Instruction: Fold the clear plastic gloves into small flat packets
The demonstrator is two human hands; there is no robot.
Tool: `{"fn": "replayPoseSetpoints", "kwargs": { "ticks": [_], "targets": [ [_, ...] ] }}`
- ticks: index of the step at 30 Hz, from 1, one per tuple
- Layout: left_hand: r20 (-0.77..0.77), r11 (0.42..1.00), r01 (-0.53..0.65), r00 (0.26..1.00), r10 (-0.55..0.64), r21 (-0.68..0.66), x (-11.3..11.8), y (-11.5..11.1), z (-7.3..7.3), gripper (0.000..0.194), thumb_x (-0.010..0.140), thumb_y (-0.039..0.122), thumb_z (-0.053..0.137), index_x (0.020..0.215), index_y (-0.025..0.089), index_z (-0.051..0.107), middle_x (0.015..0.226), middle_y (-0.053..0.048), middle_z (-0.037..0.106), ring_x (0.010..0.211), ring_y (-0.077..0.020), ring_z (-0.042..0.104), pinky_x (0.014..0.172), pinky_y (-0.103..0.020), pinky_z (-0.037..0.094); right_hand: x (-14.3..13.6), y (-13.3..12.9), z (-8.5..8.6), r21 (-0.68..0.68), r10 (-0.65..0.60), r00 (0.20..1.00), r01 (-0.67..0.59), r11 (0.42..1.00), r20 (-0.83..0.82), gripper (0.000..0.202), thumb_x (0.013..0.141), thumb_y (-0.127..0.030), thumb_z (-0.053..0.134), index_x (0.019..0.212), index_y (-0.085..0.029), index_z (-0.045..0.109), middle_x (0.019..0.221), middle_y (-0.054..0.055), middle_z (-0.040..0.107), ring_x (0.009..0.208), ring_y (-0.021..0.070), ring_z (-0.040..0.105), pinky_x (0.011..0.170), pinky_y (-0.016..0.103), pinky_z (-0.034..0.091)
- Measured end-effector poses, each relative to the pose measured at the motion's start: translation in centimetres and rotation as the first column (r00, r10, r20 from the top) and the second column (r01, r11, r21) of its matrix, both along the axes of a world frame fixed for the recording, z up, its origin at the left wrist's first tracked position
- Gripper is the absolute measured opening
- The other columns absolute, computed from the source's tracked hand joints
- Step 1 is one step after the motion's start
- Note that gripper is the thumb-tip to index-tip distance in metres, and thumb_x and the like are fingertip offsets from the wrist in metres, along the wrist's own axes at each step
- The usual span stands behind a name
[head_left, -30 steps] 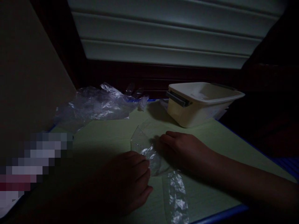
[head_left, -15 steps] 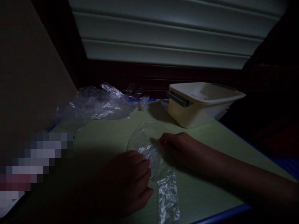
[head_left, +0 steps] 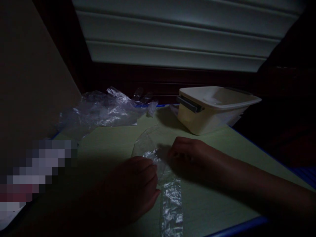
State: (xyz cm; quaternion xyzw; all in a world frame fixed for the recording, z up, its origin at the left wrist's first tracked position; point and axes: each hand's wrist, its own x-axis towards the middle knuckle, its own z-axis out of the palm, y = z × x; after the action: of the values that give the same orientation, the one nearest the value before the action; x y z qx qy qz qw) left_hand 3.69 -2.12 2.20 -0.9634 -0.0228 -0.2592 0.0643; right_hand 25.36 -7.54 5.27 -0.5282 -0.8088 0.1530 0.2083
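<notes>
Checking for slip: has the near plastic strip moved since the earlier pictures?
Yes: the plastic strip has shifted left, farther from the table's blue edge.

both hands [head_left: 143, 187] at clear plastic [head_left: 172, 207], green table [head_left: 111, 140] beneath

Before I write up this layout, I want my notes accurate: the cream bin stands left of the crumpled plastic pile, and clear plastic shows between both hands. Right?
The side is wrong: in the head view, the cream bin stands right of the crumpled plastic pile. The clear plastic does show between the left hand and right hand.
</notes>
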Motion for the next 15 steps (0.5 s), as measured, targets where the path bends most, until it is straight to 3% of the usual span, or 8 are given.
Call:
{"fn": "replayPoseSetpoints", "kwargs": {
  "ticks": [3,6,12,15],
  "targets": [
    [-0.061,0.999,0.040,0.997,-0.040,-0.001,0.00,-0.04,0.05,0.028,0.095,0.013,0.043,0.071,0.017,0.058,0.079,-0.005,0.064,0.069,-0.0169,0.055,0.067,-0.030,0.049,-0.12,-0.16,0.32,-0.170,0.101,0.993,-0.109,0.979,-0.054,0.015,0.082,-0.003,0.059,0.086,-0.015,0.067,0.082,0.003,0.064,0.072,0.0129,0.062,0.065,0.021,0.045],
    [-0.139,1.000,0.027,0.990,-0.029,-0.015,-0.16,-0.04,-0.12,0.019,0.092,0.018,0.053,0.073,0.017,0.058,0.076,-0.003,0.062,0.072,-0.0170,0.056,0.069,-0.030,0.048,-0.36,-0.19,0.20,-0.270,0.132,0.990,-0.141,0.953,-0.051,0.014,0.081,-0.002,0.062,0.086,-0.015,0.067,0.084,0.003,0.066,0.075,0.0131,0.062,0.068,0.022,0.045],
    [-0.164,0.999,0.033,0.986,-0.036,-0.021,-0.33,0.03,-0.33,0.017,0.089,0.025,0.060,0.074,0.017,0.059,0.078,-0.001,0.064,0.071,-0.0168,0.056,0.064,-0.031,0.047,-0.47,-0.15,0.18,-0.319,0.112,0.992,-0.123,0.940,-0.053,0.013,0.081,-0.003,0.062,0.086,-0.014,0.065,0.083,0.001,0.066,0.072,0.0124,0.061,0.066,0.022,0.045],
    [-0.159,1.000,0.021,0.987,-0.022,-0.007,-0.34,0.06,-0.44,0.019,0.090,0.025,0.059,0.073,0.017,0.059,0.078,-0.001,0.064,0.071,-0.0168,0.056,0.063,-0.032,0.046,-0.18,-0.39,0.59,-0.351,0.174,0.979,-0.200,0.915,-0.104,0.016,0.079,-0.002,0.067,0.089,-0.015,0.065,0.089,0.001,0.066,0.077,0.0123,0.062,0.069,0.022,0.046]
  ]
}}
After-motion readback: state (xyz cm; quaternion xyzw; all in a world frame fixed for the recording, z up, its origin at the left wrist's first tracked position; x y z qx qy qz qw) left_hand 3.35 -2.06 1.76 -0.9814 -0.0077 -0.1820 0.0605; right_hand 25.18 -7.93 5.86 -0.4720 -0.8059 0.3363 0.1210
